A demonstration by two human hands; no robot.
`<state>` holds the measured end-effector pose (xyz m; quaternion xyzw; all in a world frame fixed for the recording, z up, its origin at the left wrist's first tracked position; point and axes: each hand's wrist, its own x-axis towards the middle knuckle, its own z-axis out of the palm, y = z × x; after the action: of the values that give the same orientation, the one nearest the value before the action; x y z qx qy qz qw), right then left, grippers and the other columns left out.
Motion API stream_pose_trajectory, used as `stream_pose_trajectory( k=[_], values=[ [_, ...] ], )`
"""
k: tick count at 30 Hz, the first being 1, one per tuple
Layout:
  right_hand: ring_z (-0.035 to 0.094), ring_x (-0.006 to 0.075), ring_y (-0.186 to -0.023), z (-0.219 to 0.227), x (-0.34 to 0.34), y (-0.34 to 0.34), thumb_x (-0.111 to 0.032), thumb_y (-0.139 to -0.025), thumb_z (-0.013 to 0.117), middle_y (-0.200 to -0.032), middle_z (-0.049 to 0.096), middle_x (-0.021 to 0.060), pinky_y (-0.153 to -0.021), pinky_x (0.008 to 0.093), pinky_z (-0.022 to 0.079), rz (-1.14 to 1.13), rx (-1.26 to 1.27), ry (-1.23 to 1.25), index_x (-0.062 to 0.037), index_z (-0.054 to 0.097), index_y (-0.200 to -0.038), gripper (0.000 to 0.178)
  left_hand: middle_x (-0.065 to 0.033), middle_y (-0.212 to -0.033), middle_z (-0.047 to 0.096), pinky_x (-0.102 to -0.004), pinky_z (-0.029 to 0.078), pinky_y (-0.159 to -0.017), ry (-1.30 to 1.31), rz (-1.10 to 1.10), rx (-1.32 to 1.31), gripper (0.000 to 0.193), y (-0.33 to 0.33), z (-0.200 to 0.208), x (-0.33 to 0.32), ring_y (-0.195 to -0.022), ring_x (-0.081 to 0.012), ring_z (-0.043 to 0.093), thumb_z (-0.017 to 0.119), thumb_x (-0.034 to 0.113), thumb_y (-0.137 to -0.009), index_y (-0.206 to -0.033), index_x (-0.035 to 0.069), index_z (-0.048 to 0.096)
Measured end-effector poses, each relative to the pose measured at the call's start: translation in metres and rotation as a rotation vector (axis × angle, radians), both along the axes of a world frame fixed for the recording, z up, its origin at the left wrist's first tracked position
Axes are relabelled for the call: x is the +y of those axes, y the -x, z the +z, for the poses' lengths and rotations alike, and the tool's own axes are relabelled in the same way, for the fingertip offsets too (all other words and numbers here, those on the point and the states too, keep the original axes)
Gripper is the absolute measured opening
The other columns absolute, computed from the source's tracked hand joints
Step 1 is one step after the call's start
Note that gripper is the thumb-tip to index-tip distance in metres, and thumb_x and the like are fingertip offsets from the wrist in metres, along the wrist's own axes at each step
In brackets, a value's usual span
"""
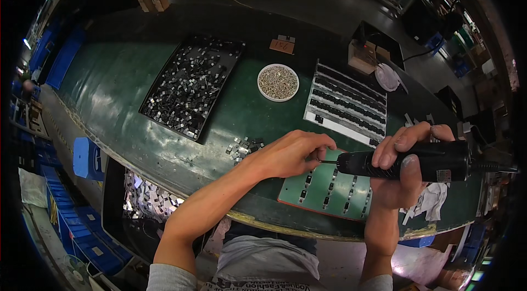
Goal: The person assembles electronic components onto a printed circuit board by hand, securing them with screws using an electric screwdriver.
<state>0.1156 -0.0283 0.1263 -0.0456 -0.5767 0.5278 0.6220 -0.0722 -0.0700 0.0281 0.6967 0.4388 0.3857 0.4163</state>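
Left hand (296,154): one, fingertips bunched at the driver bit (329,162); clamped on anything, we cannot tell.
Right hand (403,162): one, wrapped around one black driver (354,164).
Black tray (222,89): one, heaped with uncounted black parts.
Loose parts (241,149): one pile, uncounted.
White bowl (278,99): one, full of metal bits.
Green board (317,195): one, beneath our hands, four visible rows of small pieces (302,196).
Progress: rows laid; we judge fastening underway, plenty left.

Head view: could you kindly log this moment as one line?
Right hand: grips black electric screwdriver | Left hand: at screwdriver bit, contact unclear | Beneath: green board bearing rows of black-and-silver parts
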Motion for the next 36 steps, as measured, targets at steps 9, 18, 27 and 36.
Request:
stream_pose_trajectory(
  k=[9,18,27,36],
  values=[
    [0.060,0.0161,-0.066,0.002,0.001,-0.002,0.001,-0.088,0.063,-0.095,0.058,0.0180,-0.060,0.0328,0.059,-0.095,-0.040,0.025,-0.0064,0.039,-0.138,0.056,-0.0092,-0.089,0.072,-0.0331,0.056,-0.074,0.001,0.022,-0.071,0.038,0.000,-0.005,0.003,-0.084,-0.0203,0.071,0.075,-0.005,-0.080,-0.116,0.001,0.067],
    [0.059,0.0149,-0.063,-0.006,0.031,-0.009,0.002,-0.088,0.063,-0.094,0.060,0.0166,-0.056,0.0295,0.054,-0.244,-0.088,0.160,-0.0020,0.043,-0.133,0.050,-0.0097,-0.092,0.073,-0.0332,0.058,-0.081,-0.076,0.123,-0.019,0.039,-0.002,-0.006,0.004,-0.089,-0.0232,0.072,0.073,-0.005,-0.081,-0.119,0.001,0.069],
    [0.060,0.0145,-0.063,-0.013,0.032,-0.008,0.002,-0.086,0.064,-0.092,0.060,0.0140,-0.057,0.0282,0.054,-0.275,-0.224,0.150,-0.0007,0.044,-0.131,0.049,-0.0140,-0.094,0.066,-0.0400,0.056,-0.077,-0.021,0.071,-0.089,0.041,-0.013,-0.002,0.003,-0.086,-0.0304,0.067,0.071,-0.008,-0.080,-0.119,-0.001,0.060],
    [0.060,0.0145,-0.063,-0.015,0.027,-0.002,0.006,-0.085,0.064,-0.090,0.060,0.0127,-0.058,0.0272,0.052,-0.202,-0.255,0.111,-0.0013,0.044,-0.125,0.045,-0.0110,-0.092,0.064,-0.0440,0.053,-0.077,-0.153,0.103,0.028,0.044,-0.025,-0.006,0.000,-0.091,-0.0339,0.064,0.075,-0.003,-0.076,-0.117,0.003,0.061]
  ],
)
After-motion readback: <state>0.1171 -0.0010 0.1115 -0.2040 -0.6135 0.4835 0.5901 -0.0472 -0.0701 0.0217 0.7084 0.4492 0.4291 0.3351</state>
